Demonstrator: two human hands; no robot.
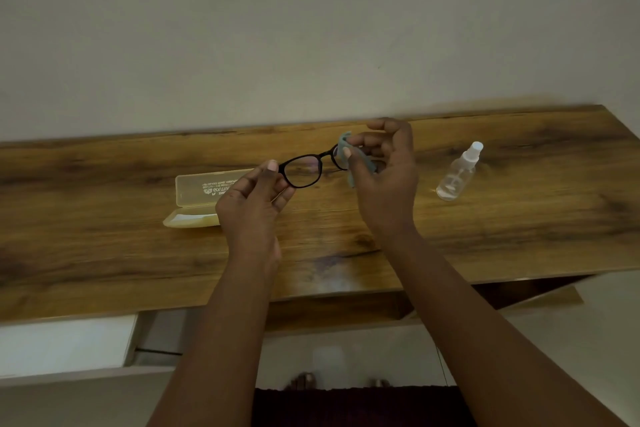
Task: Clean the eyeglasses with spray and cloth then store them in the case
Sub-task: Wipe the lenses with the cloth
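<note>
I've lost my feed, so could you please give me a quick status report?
Left hand holds eyeglasses; right hand pinches cloth on one lens. Case open. Spray bottle aside, nothing in the way.

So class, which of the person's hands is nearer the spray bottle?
Right. The right hand wipes with the cloth just left of the spray bottle; the left hand is farther left.

Your one head view, looking forward and down, close above your fingertips — wooden table beyond them, wall behind.
</note>
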